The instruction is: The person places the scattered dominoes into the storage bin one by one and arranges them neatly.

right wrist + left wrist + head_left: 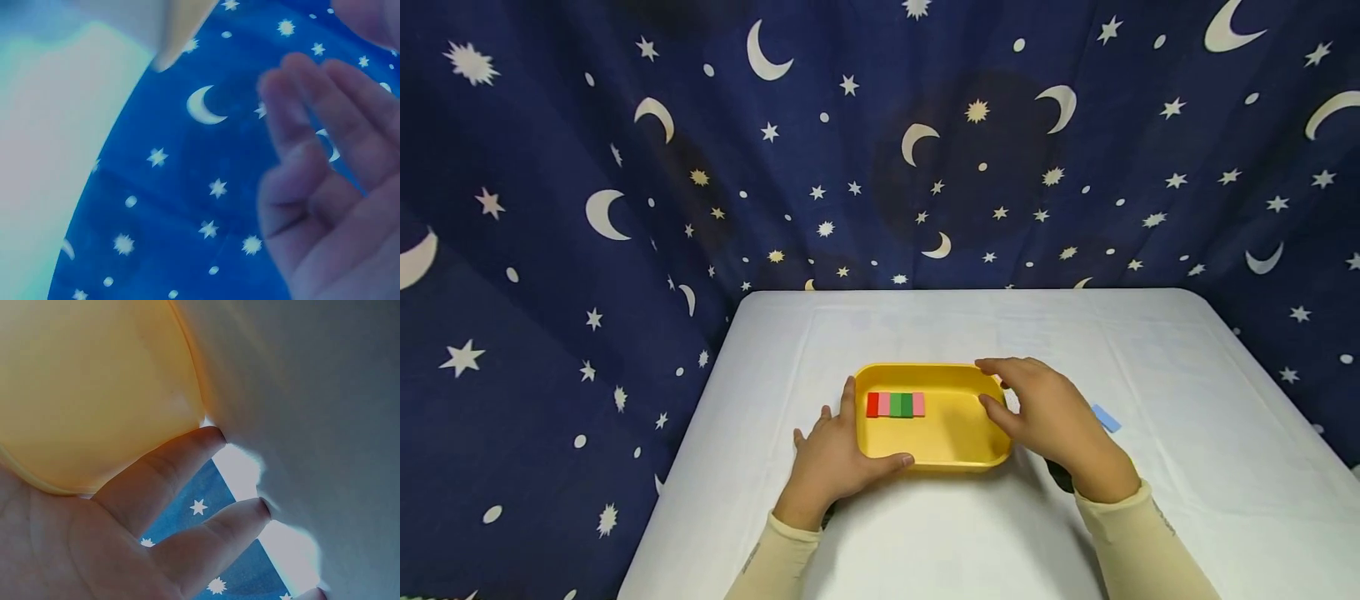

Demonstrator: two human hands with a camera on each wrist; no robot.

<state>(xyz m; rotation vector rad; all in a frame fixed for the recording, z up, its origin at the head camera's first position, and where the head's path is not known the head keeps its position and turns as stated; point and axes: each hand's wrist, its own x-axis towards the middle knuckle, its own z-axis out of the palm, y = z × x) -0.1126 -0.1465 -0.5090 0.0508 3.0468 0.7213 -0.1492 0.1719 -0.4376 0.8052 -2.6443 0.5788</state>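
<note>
A shallow yellow tray (951,446) lies on the table, and a row of small flat tiles (896,405) in red, pink and green sits inside it at the left. My left hand (835,454) spreads around the tray's near left corner. Its index finger runs along the left wall and its thumb lies at the front rim; the left wrist view shows straight fingers (169,472) beside the tray wall. Over the tray's right end hovers my right hand (1048,408), thumb and index finger apart. Nothing shows between its fingers in the right wrist view.
A light blue tile (1106,418) lies on the white-covered table (1157,358), just right of the right hand. Dark blue curtains (820,158) with moons and stars hang behind the table and at its sides.
</note>
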